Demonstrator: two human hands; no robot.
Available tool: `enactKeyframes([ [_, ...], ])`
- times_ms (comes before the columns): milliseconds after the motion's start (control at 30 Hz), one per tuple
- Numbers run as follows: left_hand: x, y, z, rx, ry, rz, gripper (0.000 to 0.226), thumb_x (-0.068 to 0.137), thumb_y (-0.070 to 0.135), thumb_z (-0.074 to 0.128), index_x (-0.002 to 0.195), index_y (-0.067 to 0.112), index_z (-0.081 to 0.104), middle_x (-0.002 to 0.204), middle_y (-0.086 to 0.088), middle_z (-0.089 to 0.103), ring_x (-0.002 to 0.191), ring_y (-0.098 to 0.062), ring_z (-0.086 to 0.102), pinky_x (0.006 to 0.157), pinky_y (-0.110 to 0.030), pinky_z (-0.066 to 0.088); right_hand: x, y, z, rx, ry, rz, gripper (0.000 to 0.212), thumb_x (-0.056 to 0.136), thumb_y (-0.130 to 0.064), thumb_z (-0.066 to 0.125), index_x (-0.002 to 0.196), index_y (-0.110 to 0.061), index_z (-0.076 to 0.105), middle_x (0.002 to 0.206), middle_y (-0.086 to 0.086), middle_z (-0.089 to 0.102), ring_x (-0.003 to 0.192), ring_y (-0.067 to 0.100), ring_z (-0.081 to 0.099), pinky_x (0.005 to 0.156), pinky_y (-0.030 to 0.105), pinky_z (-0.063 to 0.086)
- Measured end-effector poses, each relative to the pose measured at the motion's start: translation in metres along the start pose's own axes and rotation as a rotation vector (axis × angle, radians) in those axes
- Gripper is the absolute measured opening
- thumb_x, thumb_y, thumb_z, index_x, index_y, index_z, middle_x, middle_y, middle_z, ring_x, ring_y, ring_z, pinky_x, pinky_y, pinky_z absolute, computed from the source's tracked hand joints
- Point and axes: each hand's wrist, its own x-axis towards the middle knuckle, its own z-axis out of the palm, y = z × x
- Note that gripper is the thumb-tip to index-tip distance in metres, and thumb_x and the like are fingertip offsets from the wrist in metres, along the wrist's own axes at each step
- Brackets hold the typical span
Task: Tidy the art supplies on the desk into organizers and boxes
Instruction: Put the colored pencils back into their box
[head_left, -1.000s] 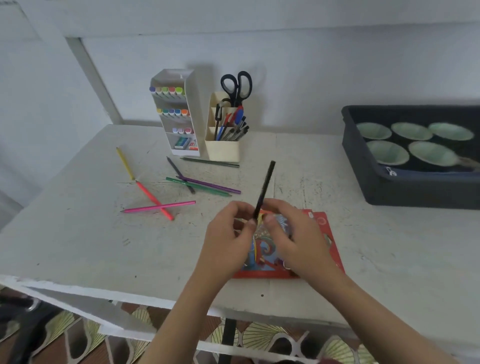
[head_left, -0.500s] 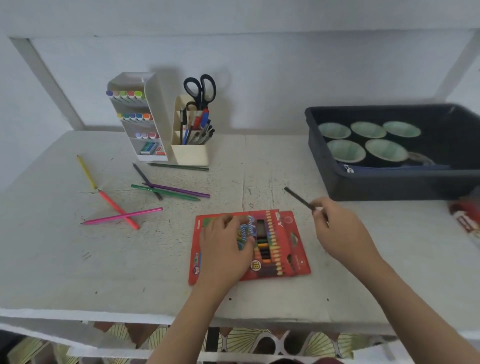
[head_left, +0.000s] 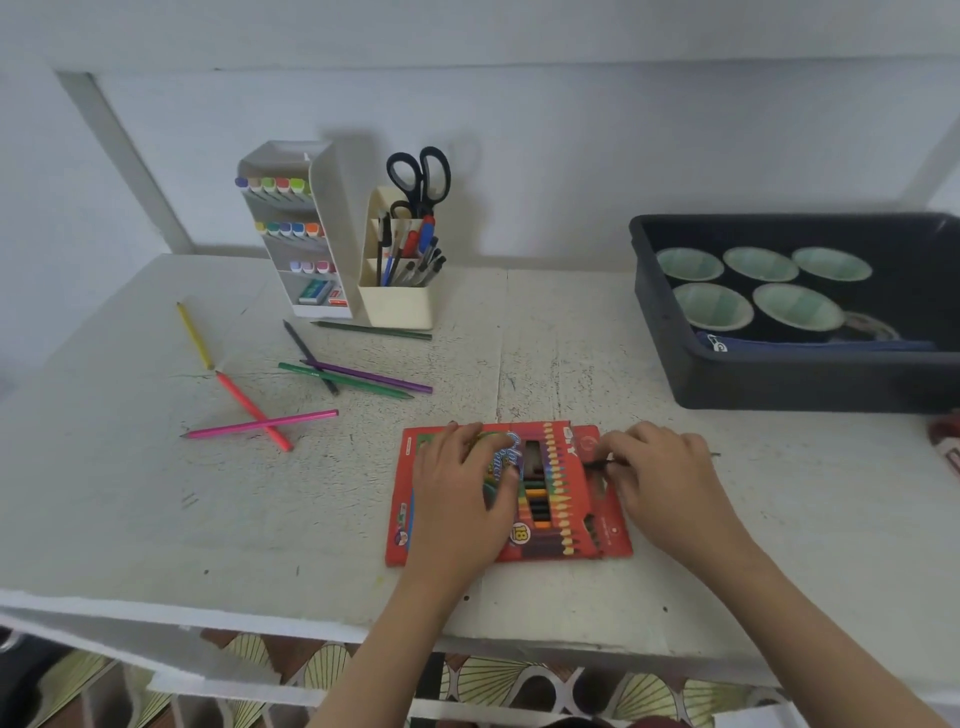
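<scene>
A red coloured-pencil box lies flat near the desk's front edge, several pencils showing through its window. My left hand rests flat on the box's left half. My right hand pinches a dark pencil, whose tip lies over the box's right end and whose other end pokes out past the hand. Loose pencils lie at the left: yellow, red, pink, green, purple, a dark one and a dark green one.
A white marker organizer and a cream pen holder with scissors stand at the back. At the right a dark bin holds several pale green bowls. A red object peeks in at the right edge.
My right hand brought the dark pencil down from the air and leftward to the box's right end. My left hand stayed on the box, which now lies flat.
</scene>
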Motion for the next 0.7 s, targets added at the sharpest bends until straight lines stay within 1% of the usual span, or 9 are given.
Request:
enactKeyframes([
  [67, -0.001, 0.000, 0.000, 0.005, -0.013, 0.020, 0.028, 0.085, 0.027, 0.054, 0.110, 0.025, 0.066, 0.129, 0.000, 0.054, 0.132, -0.021, 0.033, 0.110, -0.037, 0.018, 0.000, -0.004, 0.004, 0.064, 0.059, -0.035, 0.015, 0.090, -0.023, 0.060, 0.100, -0.029, 0.069, 0.098, -0.005, 0.059, 0.095, 0.015, 0.053, 0.088, 0.029, 0.022],
  [133, -0.002, 0.001, 0.000, 0.005, -0.027, 0.032, 0.026, 0.084, 0.026, 0.052, 0.106, 0.027, 0.067, 0.130, 0.000, 0.054, 0.132, -0.022, 0.033, 0.111, -0.042, 0.021, -0.001, -0.006, 0.008, 0.095, 0.129, -0.021, 0.015, 0.087, -0.022, 0.065, 0.099, -0.026, 0.073, 0.101, -0.001, 0.063, 0.097, 0.020, 0.055, 0.093, 0.036, 0.026],
  [200, -0.003, 0.001, 0.000, 0.010, -0.039, 0.041, 0.028, 0.083, 0.026, 0.051, 0.105, 0.028, 0.068, 0.132, 0.000, 0.053, 0.133, -0.022, 0.032, 0.112, -0.044, 0.021, -0.005, -0.007, 0.012, 0.093, 0.191, 0.043, 0.021, 0.088, -0.024, 0.063, 0.108, -0.023, 0.070, 0.111, 0.003, 0.063, 0.105, 0.022, 0.056, 0.100, 0.044, 0.028],
  [300, -0.004, -0.001, 0.000, 0.041, -0.068, 0.069, 0.030, 0.084, 0.026, 0.051, 0.110, 0.030, 0.067, 0.136, -0.002, 0.050, 0.135, -0.022, 0.029, 0.113, -0.044, 0.018, -0.013, -0.010, 0.016, 0.044, 0.131, 0.240, 0.044, 0.096, -0.036, 0.043, 0.137, -0.020, 0.046, 0.142, 0.007, 0.044, 0.132, 0.023, 0.038, 0.113, 0.052, 0.007],
  [367, -0.003, -0.001, 0.001, 0.037, -0.074, 0.069, 0.031, 0.086, 0.026, 0.052, 0.112, 0.032, 0.066, 0.138, -0.001, 0.048, 0.136, -0.021, 0.027, 0.113, -0.042, 0.016, -0.021, -0.009, 0.022, 0.001, 0.024, 0.322, 0.059, 0.098, -0.046, 0.026, 0.150, -0.020, 0.017, 0.156, 0.008, 0.019, 0.144, 0.024, 0.015, 0.113, 0.048, -0.007],
  [467, -0.003, 0.001, 0.002, 0.015, -0.096, 0.055, 0.032, 0.087, 0.027, 0.052, 0.116, 0.033, 0.063, 0.141, 0.000, 0.045, 0.137, -0.021, 0.026, 0.112, -0.038, 0.016, -0.027, -0.013, 0.027, 0.134, -0.055, 0.301, 0.063, 0.098, -0.047, 0.019, 0.150, -0.022, -0.005, 0.159, 0.009, 0.000, 0.146, 0.022, -0.005, 0.115, 0.038, -0.008],
  [533, -0.004, 0.002, 0.003, 0.038, -0.128, 0.057, 0.034, 0.089, 0.027, 0.053, 0.122, 0.033, 0.059, 0.144, -0.001, 0.041, 0.135, -0.021, 0.028, 0.111, -0.038, 0.018, -0.028, -0.017, 0.028, 0.240, -0.069, 0.247, 0.062, 0.098, -0.047, 0.020, 0.150, -0.025, -0.008, 0.159, 0.005, -0.005, 0.145, 0.017, -0.011, 0.114, 0.031, -0.007],
  [633, -0.004, 0.001, 0.004, 0.076, -0.143, 0.059, 0.037, 0.090, 0.029, 0.052, 0.127, 0.033, 0.054, 0.146, 0.001, 0.038, 0.134, -0.018, 0.026, 0.111, -0.036, 0.018, -0.028, -0.021, 0.026, 0.426, -0.065, 0.148, 0.061, 0.098, -0.048, 0.025, 0.150, -0.031, -0.002, 0.159, -0.007, 0.002, 0.142, 0.004, -0.006, 0.115, 0.028, 0.002],
  [700, -0.003, 0.000, 0.004, 0.076, -0.145, 0.062, 0.037, 0.090, 0.029, 0.053, 0.127, 0.033, 0.054, 0.145, 0.001, 0.039, 0.133, -0.017, 0.027, 0.110, -0.033, 0.018, -0.028, -0.022, 0.026, 0.397, -0.040, 0.126, 0.060, 0.097, -0.048, 0.023, 0.150, -0.028, 0.002, 0.159, -0.006, 0.005, 0.142, 0.004, -0.004, 0.116, 0.028, -0.004],
])
